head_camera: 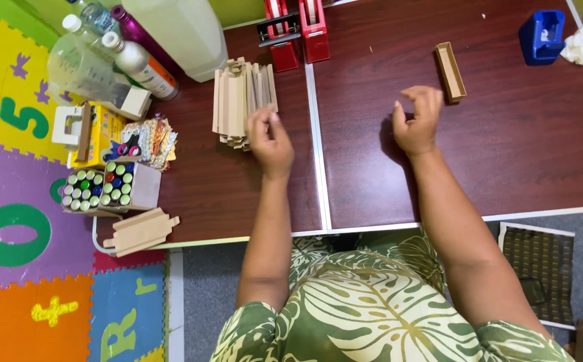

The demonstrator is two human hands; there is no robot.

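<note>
Our left hand [269, 137] rests its fingertips on the stack of flat cardboard blanks [241, 100], within easy reach, grasping nothing yet. Our right hand [417, 121] hovers loosely curled and empty above the bench [506, 147], near the folded cardboard tray [450, 72].

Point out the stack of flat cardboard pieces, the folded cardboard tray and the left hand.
stack of flat cardboard pieces [238, 100], head view, middle of stack
folded cardboard tray [450, 71], head view, inner floor
left hand [270, 142], head view, back of hand
</note>
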